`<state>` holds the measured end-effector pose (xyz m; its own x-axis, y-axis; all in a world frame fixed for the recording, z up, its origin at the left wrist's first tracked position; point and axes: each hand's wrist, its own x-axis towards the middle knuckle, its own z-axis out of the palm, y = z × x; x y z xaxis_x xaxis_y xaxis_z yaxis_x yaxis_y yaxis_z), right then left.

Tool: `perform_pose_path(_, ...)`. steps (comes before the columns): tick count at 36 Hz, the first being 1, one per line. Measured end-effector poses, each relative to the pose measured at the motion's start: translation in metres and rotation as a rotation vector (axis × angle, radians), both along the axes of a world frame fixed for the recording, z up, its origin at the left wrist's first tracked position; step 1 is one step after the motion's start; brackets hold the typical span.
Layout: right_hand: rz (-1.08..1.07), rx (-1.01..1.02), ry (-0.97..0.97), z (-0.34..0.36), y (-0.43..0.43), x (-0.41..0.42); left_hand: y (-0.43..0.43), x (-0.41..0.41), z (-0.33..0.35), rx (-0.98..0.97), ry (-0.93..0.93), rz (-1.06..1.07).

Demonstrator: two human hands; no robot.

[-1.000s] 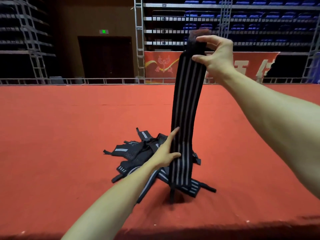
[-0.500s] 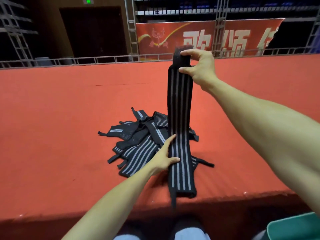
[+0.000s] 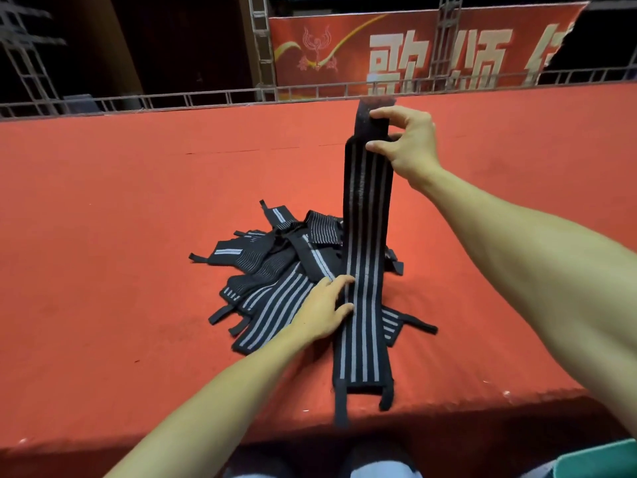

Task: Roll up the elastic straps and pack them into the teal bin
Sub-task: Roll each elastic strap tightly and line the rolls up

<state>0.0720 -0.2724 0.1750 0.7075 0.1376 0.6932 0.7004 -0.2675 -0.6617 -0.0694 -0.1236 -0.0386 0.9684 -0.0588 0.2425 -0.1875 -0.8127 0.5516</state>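
Facing a red carpet (image 3: pixel 120 236) and banner (image 3: pixel 344 46), we are pinching the strap (image 3: pixel 365 236) with our right hand (image 3: pixel 410 146), flat left hand (image 3: pixel 322 312) touching it.

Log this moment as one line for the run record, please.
strap: unrolled, held upright | right hand: pinches top | left hand: touches its side | pile: loose straps | bin: corner visible
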Motion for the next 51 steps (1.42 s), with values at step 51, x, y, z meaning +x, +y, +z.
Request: perform_pose_path(51, 0.287, -0.031, 0.103, 0.025, -0.016, -0.069, -0.009, 0.035, 0.258, -0.627, -0.446, 0.035)
